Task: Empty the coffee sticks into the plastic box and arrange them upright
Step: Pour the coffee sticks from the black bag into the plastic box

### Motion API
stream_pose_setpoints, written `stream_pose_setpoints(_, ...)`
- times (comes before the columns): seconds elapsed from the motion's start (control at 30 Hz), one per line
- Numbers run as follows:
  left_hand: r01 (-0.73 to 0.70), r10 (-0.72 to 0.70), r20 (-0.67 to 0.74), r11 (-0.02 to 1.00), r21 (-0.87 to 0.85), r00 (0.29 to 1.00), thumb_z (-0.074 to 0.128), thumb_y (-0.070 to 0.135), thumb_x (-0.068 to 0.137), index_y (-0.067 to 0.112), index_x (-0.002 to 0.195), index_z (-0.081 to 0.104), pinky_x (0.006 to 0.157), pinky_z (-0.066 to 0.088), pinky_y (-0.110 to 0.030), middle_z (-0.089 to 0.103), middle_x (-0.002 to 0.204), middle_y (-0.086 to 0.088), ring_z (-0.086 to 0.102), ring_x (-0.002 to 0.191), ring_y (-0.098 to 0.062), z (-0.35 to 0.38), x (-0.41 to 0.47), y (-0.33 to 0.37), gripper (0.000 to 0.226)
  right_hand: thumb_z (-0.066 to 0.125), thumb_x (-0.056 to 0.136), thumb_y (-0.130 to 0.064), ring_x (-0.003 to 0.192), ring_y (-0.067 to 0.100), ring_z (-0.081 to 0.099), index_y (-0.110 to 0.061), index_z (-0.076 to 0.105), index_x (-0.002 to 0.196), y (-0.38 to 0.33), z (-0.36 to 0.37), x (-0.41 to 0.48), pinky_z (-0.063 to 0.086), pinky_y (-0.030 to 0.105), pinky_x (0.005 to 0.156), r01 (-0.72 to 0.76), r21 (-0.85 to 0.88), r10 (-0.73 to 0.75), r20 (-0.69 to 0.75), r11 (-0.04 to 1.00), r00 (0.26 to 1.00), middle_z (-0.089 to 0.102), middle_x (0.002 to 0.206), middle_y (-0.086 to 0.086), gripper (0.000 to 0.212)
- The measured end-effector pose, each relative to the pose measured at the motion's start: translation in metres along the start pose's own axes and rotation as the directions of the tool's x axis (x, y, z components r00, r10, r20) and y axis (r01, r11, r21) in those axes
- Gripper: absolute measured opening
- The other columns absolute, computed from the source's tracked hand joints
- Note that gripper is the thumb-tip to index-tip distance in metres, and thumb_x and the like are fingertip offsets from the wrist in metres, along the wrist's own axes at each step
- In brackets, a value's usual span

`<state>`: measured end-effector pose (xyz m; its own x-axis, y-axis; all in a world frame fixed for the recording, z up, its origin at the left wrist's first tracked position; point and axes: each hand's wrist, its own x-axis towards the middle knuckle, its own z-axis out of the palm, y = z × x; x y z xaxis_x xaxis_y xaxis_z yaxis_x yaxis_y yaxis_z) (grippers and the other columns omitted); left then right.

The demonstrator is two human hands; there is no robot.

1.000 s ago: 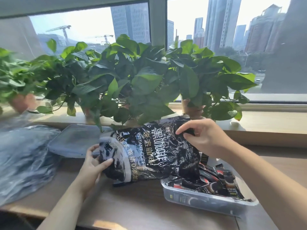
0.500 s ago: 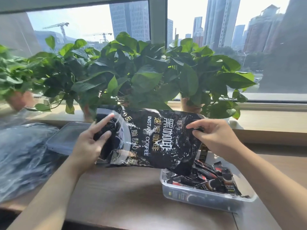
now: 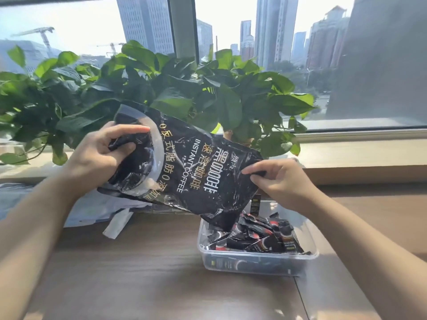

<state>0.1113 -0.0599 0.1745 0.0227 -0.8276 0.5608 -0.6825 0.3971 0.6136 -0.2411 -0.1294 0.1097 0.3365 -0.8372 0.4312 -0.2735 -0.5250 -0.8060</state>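
A black instant-coffee bag (image 3: 189, 172) hangs tilted, its mouth pointing down into a clear plastic box (image 3: 256, 262) on the wooden table. My left hand (image 3: 99, 155) grips the raised bottom end of the bag. My right hand (image 3: 279, 181) pinches the bag's upper edge near its mouth, just above the box. Several black and red coffee sticks (image 3: 261, 236) lie jumbled flat in the box.
Leafy potted plants (image 3: 161, 88) line the window sill right behind the bag. A bluish plastic bag (image 3: 99, 206) lies at the left with a white strip (image 3: 117, 224) beside it. The table edge runs along the bottom.
My left hand has lifted the bag's bottom end higher, so the bag tilts more steeply toward the box. My right hand stayed at the mouth end.
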Motion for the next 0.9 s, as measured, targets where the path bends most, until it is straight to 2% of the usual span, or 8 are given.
stream_pose_setpoints(0.07,-0.002,0.002,-0.003,1.0,-0.002,1.0,0.059,-0.001,0.096,0.033,0.119,0.07,0.11,0.044,-0.047,0.059,0.115,-0.009,0.06,0.11,-0.02,0.002,0.002,0.005,0.042,0.066,0.092,0.001,0.045,0.013,0.031,-0.028,0.078,0.09,0.001,-0.001,0.0,0.029,0.022,0.046,0.036,-0.018,-0.037,-0.033,0.999,0.999,0.052,0.049,-0.004,0.032)
stream_pose_setpoints(0.23,0.019,-0.019,-0.003,1.0,0.017,1.0,0.06,0.001,0.096,0.035,0.12,0.069,0.11,0.043,-0.045,0.062,0.118,-0.002,0.061,0.114,-0.017,0.004,0.003,0.004,0.043,0.064,0.091,0.003,0.04,0.007,0.031,-0.023,0.078,0.093,0.003,0.0,-0.002,0.028,0.016,0.043,0.074,-0.074,-0.079,-0.073,0.995,0.994,0.054,0.05,0.001,0.029)
stream_pose_setpoints(0.37,0.053,-0.053,0.004,0.998,0.016,0.999,0.06,0.0,0.096,0.04,0.117,0.07,0.11,0.043,-0.036,0.062,0.115,0.005,0.06,0.112,-0.007,0.008,-0.001,0.0,0.047,0.063,0.092,0.003,0.038,0.008,0.031,-0.019,0.079,0.094,0.002,0.001,-0.001,0.026,0.014,0.042,0.04,-0.083,-0.046,-0.077,0.996,0.996,0.049,0.044,-0.006,0.027)
stream_pose_setpoints(0.47,0.086,-0.086,-0.004,0.996,-0.016,0.996,0.059,-0.001,0.096,0.039,0.115,0.069,0.104,0.046,-0.021,0.064,0.111,0.02,0.059,0.106,0.009,0.011,-0.005,0.0,0.046,0.063,0.093,0.001,0.039,0.007,0.031,-0.018,0.08,0.097,0.001,0.001,-0.001,0.027,0.016,0.043,0.017,-0.091,-0.022,-0.049,0.996,0.999,0.051,0.045,-0.005,0.026)
stream_pose_setpoints(0.57,0.1,-0.1,-0.005,0.995,0.013,0.995,0.059,-0.002,0.096,0.043,0.113,0.069,0.106,0.041,-0.027,0.064,0.115,0.008,0.059,0.111,-0.002,0.011,-0.006,-0.006,0.049,0.063,0.094,-0.001,0.044,0.008,0.036,-0.02,0.08,0.098,-0.001,0.008,-0.004,0.033,0.018,0.045,0.009,-0.125,-0.006,0.029,0.992,1.0,0.062,0.055,0.011,0.026)
stream_pose_setpoints(0.67,0.126,-0.126,-0.013,0.992,-0.021,0.992,0.059,-0.004,0.095,0.046,0.11,0.069,0.11,0.039,-0.032,0.065,0.122,0.008,0.059,0.118,-0.012,0.01,-0.008,-0.011,0.052,0.063,0.094,0.0,0.04,0.005,0.035,-0.016,0.079,0.099,0.001,0.01,-0.005,0.031,0.016,0.042,0.003,-0.057,-0.006,-0.048,0.998,0.999,0.058,0.05,-0.005,0.024)
stream_pose_setpoints(0.77,0.117,-0.117,-0.001,0.993,-0.004,0.993,0.059,-0.003,0.095,0.048,0.108,0.069,0.111,0.04,-0.036,0.066,0.119,0.007,0.059,0.117,-0.014,0.01,-0.012,-0.015,0.054,0.064,0.094,-0.001,0.042,0.006,0.038,-0.018,0.08,0.1,-0.001,0.01,-0.004,0.033,0.014,0.044,0.001,-0.102,-0.004,-0.033,0.995,0.999,0.063,0.056,0.003,0.024)
stream_pose_setpoints(0.9,0.129,-0.13,-0.024,0.991,-0.021,0.991,0.059,-0.004,0.095,0.051,0.106,0.069,0.104,0.041,-0.028,0.065,0.116,0.012,0.06,0.106,0.007,0.005,-0.014,-0.019,0.057,0.064,0.094,-0.002,0.043,0.005,0.038,-0.017,0.08,0.1,-0.004,0.014,-0.001,0.034,0.014,0.045,-0.007,-0.107,0.011,0.031,0.994,0.999,0.064,0.059,-0.001,0.023)
